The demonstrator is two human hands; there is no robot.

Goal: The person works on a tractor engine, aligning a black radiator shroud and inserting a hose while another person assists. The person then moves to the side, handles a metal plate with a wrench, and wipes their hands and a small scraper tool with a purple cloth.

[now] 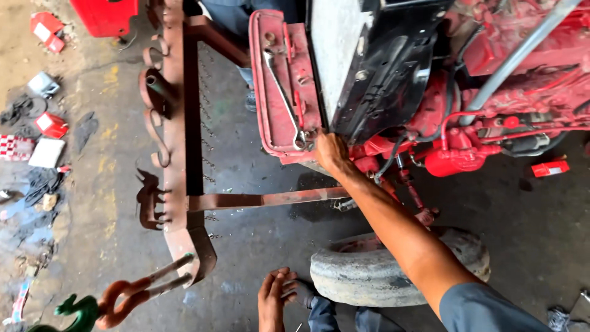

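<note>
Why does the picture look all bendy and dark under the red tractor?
In the head view, the wide lens curves the brown bumper frame; soft daylight lights the concrete floor without glare; shadow pools below the red plate, where the right hand reaches. The left hand looks slightly soft.

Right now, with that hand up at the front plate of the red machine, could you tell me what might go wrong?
1. The right hand reaches into the narrow gap under the black panel; fingers could get pinched or cut there.
2. The long wrench lies loose on the tilted red plate just above that hand and might slide off.
3. The left hand hangs low beside the tyre, below the rusty frame bar, so a falling tool could strike it.
</note>
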